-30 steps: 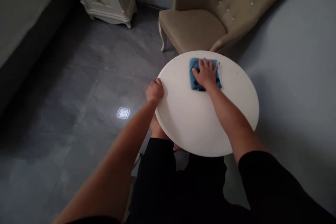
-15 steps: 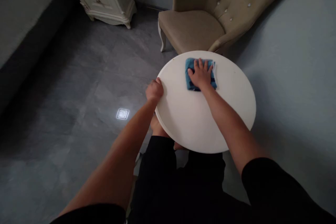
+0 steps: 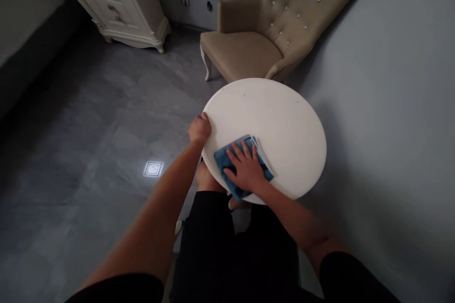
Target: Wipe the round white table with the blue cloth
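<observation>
A round white table (image 3: 280, 128) stands in front of my knees. My left hand (image 3: 199, 129) is closed around its left edge, thumb on top and the other fingers hidden by the rim. Flat on a folded blue cloth (image 3: 222, 158) lies my right hand (image 3: 245, 168), fingers spread, pressing it to the near left part of the tabletop. One corner of the cloth hangs over the near edge. A few small dark specks show on the far part of the top.
Just behind the table is a tan buttoned armchair (image 3: 241, 54). A white cabinet (image 3: 117, 9) stands against the back wall at the left. On the right rises a grey wall (image 3: 384, 80). A square patch of light (image 3: 153, 169) shows on the grey floor.
My right hand has slid the cloth from the far part of the tabletop toward me and to the left, turning it slightly. My left hand keeps its hold on the edge. The view has shifted.
</observation>
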`<action>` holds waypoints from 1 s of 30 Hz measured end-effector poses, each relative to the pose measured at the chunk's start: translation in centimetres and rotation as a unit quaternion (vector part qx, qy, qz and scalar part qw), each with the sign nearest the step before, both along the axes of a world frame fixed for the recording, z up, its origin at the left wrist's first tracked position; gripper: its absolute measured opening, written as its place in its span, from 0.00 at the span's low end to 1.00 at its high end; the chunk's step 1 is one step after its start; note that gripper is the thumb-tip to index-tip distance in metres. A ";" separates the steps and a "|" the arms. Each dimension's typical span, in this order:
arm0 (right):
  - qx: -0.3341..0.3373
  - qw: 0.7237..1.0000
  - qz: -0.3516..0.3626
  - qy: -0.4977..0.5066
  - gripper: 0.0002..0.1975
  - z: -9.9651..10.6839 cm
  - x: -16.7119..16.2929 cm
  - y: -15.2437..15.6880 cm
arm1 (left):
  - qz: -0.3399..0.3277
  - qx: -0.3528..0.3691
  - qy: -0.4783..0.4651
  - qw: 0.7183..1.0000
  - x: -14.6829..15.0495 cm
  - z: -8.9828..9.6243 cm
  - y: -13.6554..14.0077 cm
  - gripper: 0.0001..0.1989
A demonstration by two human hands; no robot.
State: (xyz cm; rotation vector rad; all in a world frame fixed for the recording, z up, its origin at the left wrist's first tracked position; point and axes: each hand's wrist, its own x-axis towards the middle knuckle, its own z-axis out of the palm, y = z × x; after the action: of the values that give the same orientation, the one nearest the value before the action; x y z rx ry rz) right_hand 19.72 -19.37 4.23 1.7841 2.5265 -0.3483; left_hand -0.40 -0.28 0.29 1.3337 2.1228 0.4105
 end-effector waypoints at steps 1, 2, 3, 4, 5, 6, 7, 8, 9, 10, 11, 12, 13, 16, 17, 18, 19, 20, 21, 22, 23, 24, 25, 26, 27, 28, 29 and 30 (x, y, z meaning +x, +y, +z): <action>0.005 1.000 -0.009 -0.006 0.40 0.2 0.7 2.8 | 0.001 0.002 -0.002 1.000 0.0 -0.1 0.1 0.35; 0.012 1.000 -0.024 -0.011 0.40 0.3 1.4 5.9 | 0.003 0.003 -0.004 1.000 -0.1 -0.2 0.1 0.35; 0.020 0.999 -0.046 -0.015 0.40 0.5 2.2 9.3 | 0.006 0.003 -0.007 1.000 -0.2 -0.4 0.2 0.35; 0.030 0.997 -0.074 -0.019 0.40 0.5 3.0 12.7 | 0.008 0.002 -0.012 1.000 -0.2 -0.5 0.2 0.35; 0.042 0.994 -0.101 -0.023 0.40 0.5 3.8 16.2 | 0.010 0.000 -0.016 1.000 -0.3 -0.6 0.3 0.35; 0.053 0.990 -0.128 -0.026 0.40 0.4 4.7 19.7 | 0.011 -0.002 -0.021 1.000 -0.4 -0.7 0.3 0.35; 0.063 0.986 -0.153 -0.031 0.39 0.2 5.4 23.1 | 0.011 -0.005 -0.025 1.000 -0.4 -0.8 0.3 0.35; 0.069 0.981 -0.180 -0.039 0.40 -0.1 6.1 26.3 | 0.011 -0.007 -0.029 0.999 -0.5 -0.9 0.3 0.35; 0.073 0.974 -0.206 -0.050 0.40 -0.4 6.8 29.3 | 0.011 -0.010 -0.032 0.999 -0.6 -0.9 0.3 0.35; 0.075 0.968 -0.232 -0.062 0.41 -0.8 7.3 32.0 | 0.012 -0.013 -0.034 0.999 -0.6 -1.0 0.3 0.35; 0.076 0.961 -0.255 -0.074 0.42 -1.2 7.7 34.4 | 0.014 -0.015 -0.035 0.999 -0.7 -1.1 0.3 0.35; 0.076 0.956 -0.272 -0.083 0.44 -1.6 7.9 36.3 | 0.015 -0.016 -0.036 0.999 -0.7 -1.2 0.3 0.35; 0.076 0.953 -0.279 -0.086 0.45 -1.9 8.1 37.9 | 0.017 -0.018 -0.038 0.999 -0.7 -1.4 0.3 0.35; 0.077 0.960 -0.258 -0.073 0.45 -2.4 7.8 39.8 | 0.020 -0.020 -0.047 0.999 -0.8 -1.7 0.3 0.35; 0.077 0.965 -0.242 -0.069 0.45 -2.3 7.4 39.4 | 0.021 -0.019 -0.050 0.998 -0.8 -1.8 0.3 0.36; 0.076 0.969 -0.225 -0.068 0.44 -2.2 7.0 38.7 | 0.022 -0.019 -0.052 0.998 -0.8 -1.8 0.3 0.36; 0.074 0.973 -0.209 -0.067 0.43 -2.0 6.4 37.5 | 0.023 -0.017 -0.054 0.998 -0.8 -1.9 0.3 0.35; 0.072 0.976 -0.194 -0.066 0.43 -1.7 5.8 35.8 | 0.023 -0.015 -0.056 0.998 -0.8 -1.9 0.4 0.35; 0.070 0.979 -0.179 -0.063 0.42 -1.4 4.9 33.8 | 0.022 -0.011 -0.059 0.998 -0.8 -1.9 0.4 0.35; 0.069 0.982 -0.166 -0.058 0.42 -1.2 4.0 31.4 | 0.020 -0.006 -0.063 0.998 -0.8 -1.9 0.4 0.35; 0.069 0.984 -0.153 -0.051 0.42 -1.0 3.0 28.7 | 0.018 0.001 -0.067 0.998 -0.9 -1.9 0.5 0.34; 0.071 0.987 -0.140 -0.045 0.41 -0.8 1.9 25.6 | 0.016 0.007 -0.073 0.997 -0.9 -1.9 0.5 0.34; 0.073 0.989 -0.125 -0.040 0.41 -0.6 0.8 22.2 | 0.014 0.013 -0.080 0.997 -1.1 -1.9 0.4 0.35; 0.074 0.991 -0.108 -0.034 0.41 -0.6 -0.2 18.7 | 0.013 0.019 -0.089 0.996 -1.2 -2.0 0.4 0.35; 0.072 0.993 -0.089 -0.028 0.41 -0.5 -1.3 15.1 | 0.013 0.025 -0.102 0.994 -1.4 -2.0 0.3 0.34; 0.067 0.995 -0.070 -0.022 0.41 -0.5 -2.3 11.5 | 0.014 0.031 -0.118 0.992 -1.6 -2.1 0.3 0.34; 0.060 0.997 -0.055 -0.015 0.41 -0.6 -3.2 8.1 | 0.017 0.037 -0.137 0.990 -1.8 -2.2 0.2 0.33; 0.051 0.998 -0.042 -0.009 0.41 -0.7 -3.9 4.9 | 0.021 0.044 -0.158 0.986 -2.0 -2.3 0.1 0.33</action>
State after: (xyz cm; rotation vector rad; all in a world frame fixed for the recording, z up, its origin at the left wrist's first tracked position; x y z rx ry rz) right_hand 15.82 -14.45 3.52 1.9234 2.5062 -0.2066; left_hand -2.41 -0.16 -1.99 1.1833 1.8902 0.6918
